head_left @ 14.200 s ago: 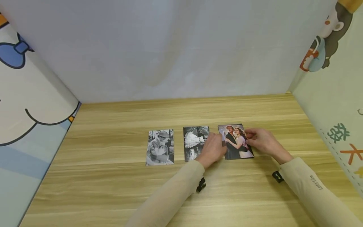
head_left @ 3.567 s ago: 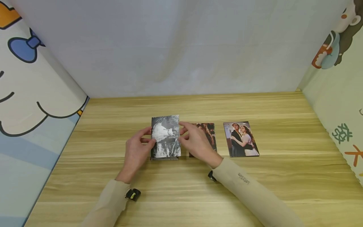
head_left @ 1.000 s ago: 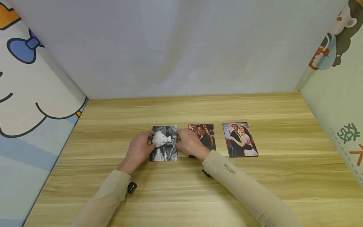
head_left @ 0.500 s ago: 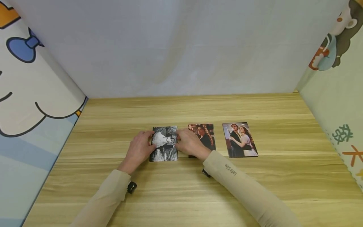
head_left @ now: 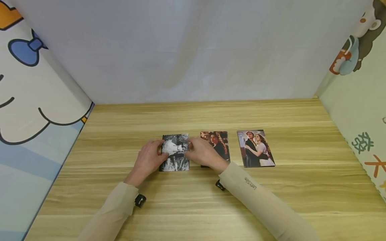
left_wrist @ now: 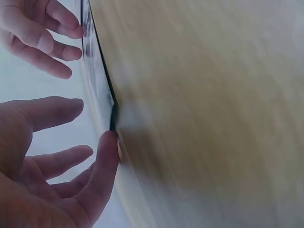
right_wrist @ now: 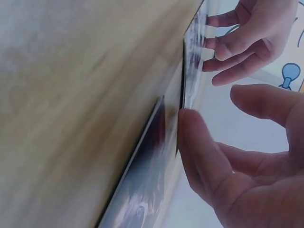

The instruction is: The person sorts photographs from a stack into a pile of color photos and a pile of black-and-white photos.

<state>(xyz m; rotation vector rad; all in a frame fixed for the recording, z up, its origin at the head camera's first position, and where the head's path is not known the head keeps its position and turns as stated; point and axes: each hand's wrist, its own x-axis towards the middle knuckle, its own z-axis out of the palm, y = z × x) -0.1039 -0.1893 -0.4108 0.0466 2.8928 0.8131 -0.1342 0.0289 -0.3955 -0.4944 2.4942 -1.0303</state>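
Note:
A black-and-white photo card [head_left: 176, 162] with a pale figure lies face up on the wooden table, left of two colour cards. My left hand [head_left: 147, 159] is at its left edge and my right hand [head_left: 202, 151] at its right edge. In the left wrist view, a fingertip [left_wrist: 109, 145] touches the card's edge while other digits stand apart from it. The right wrist view likewise has fingertips [right_wrist: 190, 121] against the opposite edge, the hand loosely spread. Beneath my right hand, the middle colour card [head_left: 222, 149] with a long-haired person is partly covered.
To the right, a colour card [head_left: 254, 150] showing two people lies in the same row. A wooden tabletop [head_left: 181, 207] runs back to a plain pale wall [head_left: 193, 53]. Cartoon-printed panels [head_left: 27, 100] flank both sides. Black wrist straps [head_left: 140, 200] show under the sleeves.
The black-and-white card, earlier in the middle and later held raised in both hands, now lies flat at left, where another black-and-white card lay. A colour card shows in the middle. Recently the hands barely shifted.

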